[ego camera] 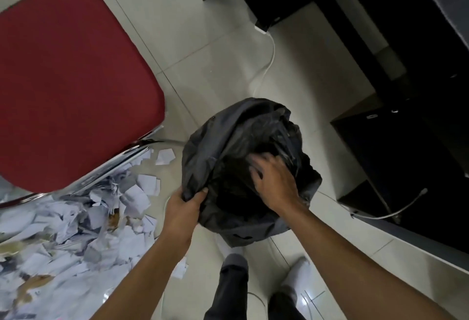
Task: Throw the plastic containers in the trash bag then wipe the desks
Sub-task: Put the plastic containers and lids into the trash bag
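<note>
- Pale tiled floor (pixel 175 23) spans the frame's centre.
- Torn white paper scraps (pixel 76 231) lie heaped at lower left, beneath a red-seated chair (pixel 71 78).
- White cable (pixel 272 53) trails across the upper centre.

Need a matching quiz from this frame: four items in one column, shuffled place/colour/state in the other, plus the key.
Column 1
1. left hand
2. right hand
3. chair seat
4. torn paper

Column 2
A. red
B. over the mouth of the trash bag
C. heaped on the floor
D. grips the trash bag's rim

Pairs: 1-D, 2-B, 3-A, 4-C
</note>
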